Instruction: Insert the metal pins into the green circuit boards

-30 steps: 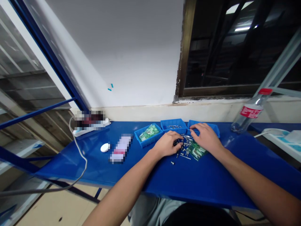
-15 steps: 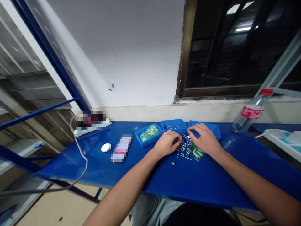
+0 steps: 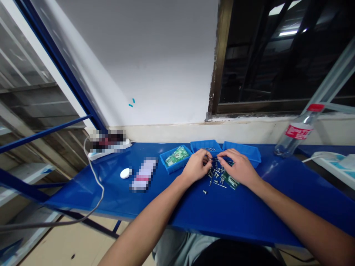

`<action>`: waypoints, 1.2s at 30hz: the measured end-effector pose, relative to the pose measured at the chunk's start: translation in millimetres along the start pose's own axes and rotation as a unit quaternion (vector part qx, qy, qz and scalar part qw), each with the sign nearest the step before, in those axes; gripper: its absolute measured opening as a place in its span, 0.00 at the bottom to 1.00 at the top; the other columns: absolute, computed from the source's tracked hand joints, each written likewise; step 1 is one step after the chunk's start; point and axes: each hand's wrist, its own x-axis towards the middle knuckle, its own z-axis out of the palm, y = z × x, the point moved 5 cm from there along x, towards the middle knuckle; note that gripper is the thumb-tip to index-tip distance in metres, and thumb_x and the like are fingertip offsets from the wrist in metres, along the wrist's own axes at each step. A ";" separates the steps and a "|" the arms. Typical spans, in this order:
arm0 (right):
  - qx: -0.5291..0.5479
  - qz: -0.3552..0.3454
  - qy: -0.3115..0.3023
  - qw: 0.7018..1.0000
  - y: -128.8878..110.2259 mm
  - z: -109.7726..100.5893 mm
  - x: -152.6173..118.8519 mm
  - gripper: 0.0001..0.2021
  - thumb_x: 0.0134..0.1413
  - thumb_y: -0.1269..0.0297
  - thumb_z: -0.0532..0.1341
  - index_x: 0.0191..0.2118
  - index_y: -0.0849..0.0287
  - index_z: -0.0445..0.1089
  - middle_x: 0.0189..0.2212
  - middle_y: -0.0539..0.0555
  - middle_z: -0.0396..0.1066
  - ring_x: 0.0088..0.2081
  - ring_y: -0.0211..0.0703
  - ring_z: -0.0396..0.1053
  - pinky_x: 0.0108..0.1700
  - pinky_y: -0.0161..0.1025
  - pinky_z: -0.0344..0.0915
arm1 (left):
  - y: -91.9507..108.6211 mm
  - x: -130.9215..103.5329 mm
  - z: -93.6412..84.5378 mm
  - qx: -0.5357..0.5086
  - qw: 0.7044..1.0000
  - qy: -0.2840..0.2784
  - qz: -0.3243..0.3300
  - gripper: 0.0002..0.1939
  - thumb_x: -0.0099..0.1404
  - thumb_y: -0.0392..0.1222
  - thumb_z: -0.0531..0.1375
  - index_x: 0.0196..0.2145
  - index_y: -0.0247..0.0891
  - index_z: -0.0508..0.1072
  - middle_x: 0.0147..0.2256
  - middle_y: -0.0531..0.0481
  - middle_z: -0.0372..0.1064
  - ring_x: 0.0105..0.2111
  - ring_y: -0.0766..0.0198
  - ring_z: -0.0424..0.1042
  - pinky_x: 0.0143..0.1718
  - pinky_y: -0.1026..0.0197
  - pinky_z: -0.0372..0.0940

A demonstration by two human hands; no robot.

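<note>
Over a loose pile of metal screws and pins [image 3: 216, 173] on the blue table, my left hand [image 3: 196, 165] has its fingers closed in a pinch. Whatever it holds is too small to make out. My right hand [image 3: 239, 166] is just to its right, thumb and fingers pinched together near the left fingertips, on something too small to name. Green circuit boards [image 3: 232, 181] lie partly under my right hand. Behind the hands stand a blue tray with metal pins [image 3: 205, 144] and another blue tray [image 3: 246, 150]. A third blue tray [image 3: 171, 169] holds green boards.
A lone screw [image 3: 204, 192] lies in front of the pile. Leftward are a blurred phone-like object [image 3: 144, 174], a white round object [image 3: 125, 173] and a power strip [image 3: 111, 149] with a cable. A plastic bottle [image 3: 298, 131] and white device [image 3: 337, 166] are at right.
My right hand has moved slightly left, and its thumb and fingers have drawn together. My left fingers have risen a little and closed nearer to the right fingertips.
</note>
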 end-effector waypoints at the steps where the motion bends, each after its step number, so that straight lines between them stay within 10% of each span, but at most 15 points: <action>1: 0.012 0.018 -0.002 1.000 0.3 1.0 -0.3 0.09 0.65 0.59 0.59 0.40 0.53 0.76 0.35 0.55 0.78 0.39 0.51 0.74 0.45 0.48 0.70 | -0.9 0.3 -0.4 -0.005 1.000 0.005 -0.002 0.06 0.66 0.33 0.60 0.42 0.37 0.70 0.40 0.47 0.71 0.36 0.63 0.77 0.41 0.60 0.74; 10: 0.185 0.147 -0.039 0.971 11.9 20.8 -6.0 0.13 0.59 0.52 0.65 0.40 0.57 0.75 0.33 0.54 0.78 0.34 0.46 0.75 0.37 0.42 0.72 | -5.2 0.3 5.6 -0.054 0.998 0.000 0.027 0.13 0.64 0.31 0.64 0.46 0.36 0.73 0.43 0.45 0.74 0.42 0.60 0.80 0.47 0.58 0.77; 24: 0.056 0.015 -0.034 0.998 -2.1 14.8 -6.4 0.09 0.61 0.66 0.60 0.45 0.54 0.75 0.34 0.53 0.74 0.33 0.44 0.71 0.38 0.42 0.69 | -12.9 0.4 14.3 -0.244 0.966 -0.008 -0.080 0.28 0.59 0.24 0.62 0.56 0.35 0.69 0.53 0.36 0.74 0.51 0.51 0.79 0.47 0.56 0.77; 36: 0.059 0.025 -0.035 0.997 -2.7 12.5 -5.6 0.05 0.61 0.66 0.60 0.40 0.54 0.74 0.36 0.52 0.75 0.34 0.44 0.72 0.40 0.41 0.70 | -10.9 -2.4 9.2 -0.128 0.984 -0.065 -0.109 0.16 0.69 0.48 0.63 0.48 0.36 0.81 0.41 0.44 0.82 0.38 0.55 0.83 0.42 0.58 0.76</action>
